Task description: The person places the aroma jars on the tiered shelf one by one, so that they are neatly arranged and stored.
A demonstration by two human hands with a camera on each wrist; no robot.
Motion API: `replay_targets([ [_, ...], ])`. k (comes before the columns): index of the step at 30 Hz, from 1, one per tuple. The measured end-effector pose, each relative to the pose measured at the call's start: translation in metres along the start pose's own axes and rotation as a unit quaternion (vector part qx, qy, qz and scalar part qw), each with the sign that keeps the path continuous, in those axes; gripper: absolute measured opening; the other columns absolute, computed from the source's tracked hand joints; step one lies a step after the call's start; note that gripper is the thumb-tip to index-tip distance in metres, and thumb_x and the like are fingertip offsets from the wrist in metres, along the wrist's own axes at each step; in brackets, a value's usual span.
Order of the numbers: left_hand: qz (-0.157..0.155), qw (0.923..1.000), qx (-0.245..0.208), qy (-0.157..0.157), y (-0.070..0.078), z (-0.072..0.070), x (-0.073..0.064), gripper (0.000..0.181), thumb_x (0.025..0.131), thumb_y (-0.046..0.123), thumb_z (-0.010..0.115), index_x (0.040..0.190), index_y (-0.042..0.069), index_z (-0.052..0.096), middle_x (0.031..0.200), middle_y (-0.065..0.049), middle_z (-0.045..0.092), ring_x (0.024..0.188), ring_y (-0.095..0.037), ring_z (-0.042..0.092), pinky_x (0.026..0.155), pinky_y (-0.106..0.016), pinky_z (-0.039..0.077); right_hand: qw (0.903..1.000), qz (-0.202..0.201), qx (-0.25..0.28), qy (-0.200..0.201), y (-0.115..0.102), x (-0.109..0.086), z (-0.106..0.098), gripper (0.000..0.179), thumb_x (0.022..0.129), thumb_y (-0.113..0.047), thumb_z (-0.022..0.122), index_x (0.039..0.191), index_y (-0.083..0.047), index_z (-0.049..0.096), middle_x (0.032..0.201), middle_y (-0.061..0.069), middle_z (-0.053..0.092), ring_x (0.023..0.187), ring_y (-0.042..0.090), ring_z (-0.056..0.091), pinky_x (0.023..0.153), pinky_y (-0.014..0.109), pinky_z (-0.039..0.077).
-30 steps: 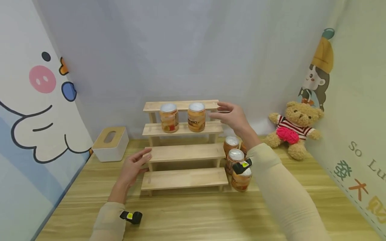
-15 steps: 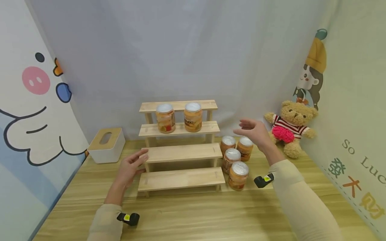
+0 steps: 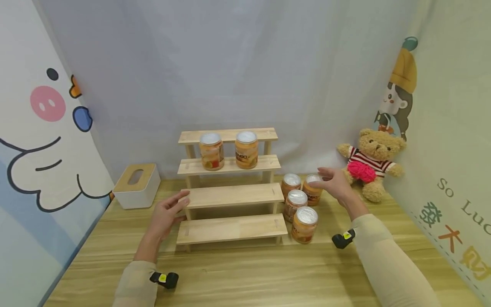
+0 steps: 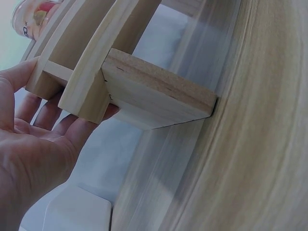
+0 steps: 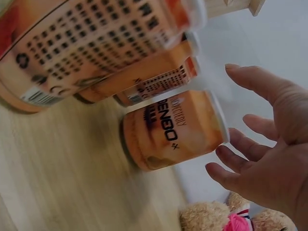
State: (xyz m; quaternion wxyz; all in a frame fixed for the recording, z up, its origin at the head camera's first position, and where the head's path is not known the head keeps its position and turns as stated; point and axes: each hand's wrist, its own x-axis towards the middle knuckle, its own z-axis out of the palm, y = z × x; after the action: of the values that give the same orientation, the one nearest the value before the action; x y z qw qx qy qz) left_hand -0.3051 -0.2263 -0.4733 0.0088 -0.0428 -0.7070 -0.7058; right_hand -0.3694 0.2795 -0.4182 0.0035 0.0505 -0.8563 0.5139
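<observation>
A four-step wooden display stand point(image 3: 234, 230) stands on the table. My left hand point(image 3: 165, 218) grips its left end, thumb at the second board from the bottom and fingers round the board ends in the left wrist view. Two orange cans with silver lids, a left one point(image 3: 212, 152) and a right one point(image 3: 246, 150), sit on the third step. More such cans stand right of the stand. My right hand point(image 3: 337, 187), fingers spread and holding nothing, is at the back right can point(image 5: 171, 130). In the right wrist view its fingertips are close to that can's lid; contact is unclear.
The front can point(image 3: 304, 226), middle can point(image 3: 295, 207) and back left can point(image 3: 290, 184) stand close together beside the stand. A teddy bear point(image 3: 374, 162) sits behind my right hand. A white tissue box point(image 3: 138, 192) with a wooden lid is at the left.
My right hand has moved from beside the third step, right and down to the back right can. The left hand has stayed on the stand. The view has shifted slightly.
</observation>
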Motion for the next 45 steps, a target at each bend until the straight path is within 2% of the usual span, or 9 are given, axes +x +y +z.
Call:
replay_targets([
  [5,-0.001,1.0000,-0.001,-0.002,0.000,-0.002,0.000,0.056,0.101,0.025,0.064,0.147,-0.003,0.046,0.154,-0.013,0.038,0.116,-0.008,0.051,0.078,-0.031,0.056,0.9998,0.009,0.019,0.000,0.014,0.003,0.007,0.083,0.088,-0.011,0.078,0.152,0.010,0.030,0.150,0.034,0.036,0.136,0.048,0.038,0.105,0.053,0.040],
  [11,-0.006,1.0000,0.002,-0.003,0.001,-0.003,-0.002,0.056,0.101,0.025,0.063,0.148,-0.003,0.046,0.157,-0.011,0.035,0.121,-0.011,0.048,0.079,-0.031,0.055,0.9978,0.048,0.044,-0.011,0.019,0.003,0.012,0.090,0.089,-0.013,0.076,0.155,0.008,0.020,0.150,0.036,0.032,0.132,0.050,0.041,0.092,0.058,0.050],
  [16,-0.005,0.9999,0.005,-0.009,0.002,-0.002,-0.002,0.057,0.102,0.026,0.062,0.148,-0.002,0.045,0.160,-0.010,0.032,0.130,-0.020,0.042,0.083,-0.033,0.054,0.9967,0.054,0.057,-0.020,0.026,0.006,0.013,0.081,0.088,-0.014,0.079,0.151,0.006,0.034,0.146,0.033,0.040,0.124,0.046,0.049,0.088,0.056,0.052],
  [21,-0.003,1.0000,0.000,-0.008,0.001,-0.002,-0.002,0.055,0.102,0.024,0.062,0.147,-0.003,0.046,0.160,-0.009,0.031,0.134,-0.025,0.040,0.083,-0.034,0.055,0.9972,0.041,0.057,-0.027,0.038,0.010,0.015,0.070,0.085,-0.016,0.082,0.143,0.006,0.049,0.134,0.027,0.055,0.110,0.027,0.059,0.086,0.042,0.054],
  [26,-0.001,1.0000,0.000,-0.010,0.000,-0.002,-0.001,0.056,0.102,0.025,0.062,0.148,-0.002,0.046,0.162,-0.009,0.027,0.137,-0.028,0.038,0.081,-0.032,0.055,0.9981,0.029,0.054,-0.010,0.044,0.014,0.017,0.066,0.085,-0.013,0.083,0.138,0.008,0.052,0.129,0.026,0.058,0.099,0.017,0.060,0.082,0.034,0.054],
  [30,-0.002,1.0000,0.000,-0.009,-0.001,-0.003,-0.001,0.056,0.102,0.027,0.062,0.148,-0.001,0.046,0.162,-0.008,0.026,0.138,-0.027,0.037,0.081,-0.031,0.055,0.9984,0.024,0.052,-0.006,0.044,0.014,0.018,0.066,0.085,-0.013,0.082,0.138,0.009,0.050,0.129,0.027,0.056,0.100,0.018,0.059,0.083,0.034,0.054],
  [38,-0.001,0.9999,0.006,-0.010,0.001,-0.001,-0.001,0.057,0.101,0.029,0.063,0.148,0.001,0.046,0.158,-0.009,0.035,0.128,-0.017,0.047,0.084,-0.035,0.055,0.9991,0.011,0.033,0.024,0.044,0.006,0.014,0.063,0.084,-0.017,0.084,0.134,0.008,0.056,0.125,0.026,0.060,0.099,0.018,0.060,0.080,0.031,0.054],
  [42,-0.004,0.9999,0.004,-0.009,0.001,-0.001,-0.001,0.057,0.102,0.028,0.062,0.149,-0.001,0.045,0.159,-0.009,0.034,0.129,-0.018,0.045,0.085,-0.035,0.055,0.9995,0.012,0.015,0.024,0.031,-0.001,0.007,0.066,0.086,-0.020,0.082,0.138,0.008,0.053,0.128,0.028,0.058,0.101,0.021,0.059,0.081,0.035,0.054],
  [45,-0.003,1.0000,0.003,-0.008,0.000,-0.001,-0.001,0.057,0.102,0.027,0.062,0.149,0.000,0.045,0.159,-0.009,0.034,0.126,-0.013,0.047,0.083,-0.033,0.055,0.9996,0.007,0.017,0.021,0.016,-0.003,-0.001,0.073,0.086,-0.019,0.081,0.143,0.009,0.044,0.131,0.030,0.056,0.101,0.021,0.059,0.081,0.037,0.055],
])
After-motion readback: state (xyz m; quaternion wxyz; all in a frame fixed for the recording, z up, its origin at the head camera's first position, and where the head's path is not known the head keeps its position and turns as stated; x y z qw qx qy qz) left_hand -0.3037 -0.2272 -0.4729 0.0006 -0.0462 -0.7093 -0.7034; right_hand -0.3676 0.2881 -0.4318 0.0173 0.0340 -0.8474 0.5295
